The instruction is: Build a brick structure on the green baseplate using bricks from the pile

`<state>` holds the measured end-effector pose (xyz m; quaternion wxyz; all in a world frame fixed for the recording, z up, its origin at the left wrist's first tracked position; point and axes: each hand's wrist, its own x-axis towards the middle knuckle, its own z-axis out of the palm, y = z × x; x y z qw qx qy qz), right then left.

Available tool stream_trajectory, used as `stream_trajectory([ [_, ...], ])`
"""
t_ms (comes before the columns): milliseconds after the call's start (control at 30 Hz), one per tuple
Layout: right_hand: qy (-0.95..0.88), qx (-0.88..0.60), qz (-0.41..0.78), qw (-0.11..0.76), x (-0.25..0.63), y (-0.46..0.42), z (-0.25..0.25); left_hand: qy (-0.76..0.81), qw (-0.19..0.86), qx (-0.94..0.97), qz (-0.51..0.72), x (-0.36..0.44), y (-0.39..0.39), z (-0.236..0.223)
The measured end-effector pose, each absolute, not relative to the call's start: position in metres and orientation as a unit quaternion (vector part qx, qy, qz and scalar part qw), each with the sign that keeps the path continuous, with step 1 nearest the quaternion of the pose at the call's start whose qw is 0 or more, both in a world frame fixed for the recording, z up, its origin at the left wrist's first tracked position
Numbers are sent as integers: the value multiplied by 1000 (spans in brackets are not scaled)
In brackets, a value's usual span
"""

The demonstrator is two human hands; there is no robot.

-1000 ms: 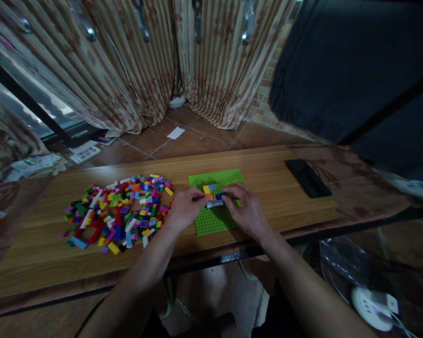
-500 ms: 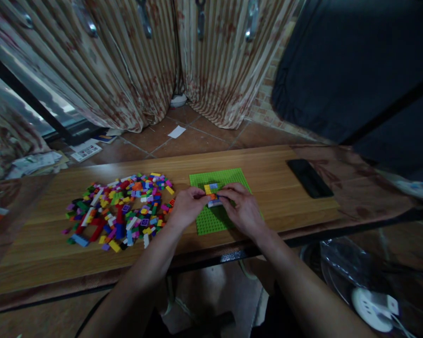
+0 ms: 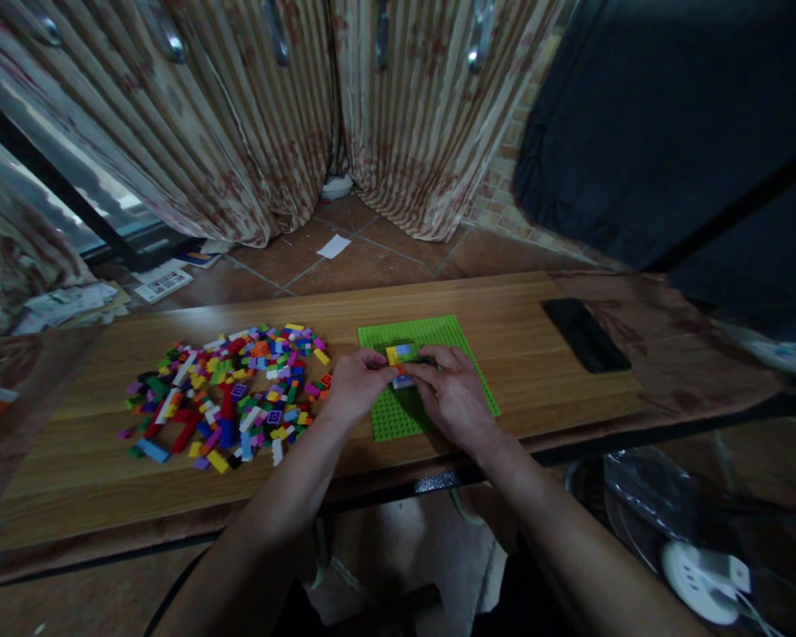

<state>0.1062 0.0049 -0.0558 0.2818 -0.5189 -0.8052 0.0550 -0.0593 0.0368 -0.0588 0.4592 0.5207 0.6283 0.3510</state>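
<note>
A small build of toy bricks [image 3: 393, 356], yellow, light blue, orange and white, sits on a green baseplate [image 3: 388, 425]. My left hand [image 3: 355, 387] is closed at its left side, thumb and fingertips gripping the edge. From the right, my right hand [image 3: 456, 391] reaches over the build with a finger pressed on the orange part. Its other fingers are curled, and a small dark blue piece seems to show by them; what they hold is mostly hidden. The hands cover the build's near and right parts.
A wide heap of loose, multicoloured bricks [image 3: 229, 416] lies left of the baseplate on the wooden tabletop [image 3: 504, 310]. A black phone [image 3: 585, 334] rests at the right. Below the table's right side is a white power strip [image 3: 696, 579].
My right hand's finger has come forward over the orange brick, and its other fingertips have shifted slightly right. My left hand stays at the build's left edge.
</note>
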Motion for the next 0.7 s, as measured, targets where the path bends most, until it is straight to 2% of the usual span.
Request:
stream_trajectory([
  [233,-817,-524,-18,240,100,-2,-57,627,515,462,358,-54,36,-53],
  [400,-809,-535,-26,243,93,-9,-57,629,522,446,366,-51,34,-56],
  [567,-764,-546,25,343,97,-5,-54,613,461,522,373,-59,33,-59],
  [700,-693,-559,61,451,107,8,-48,597,465,530,382,-77,35,-43],
])
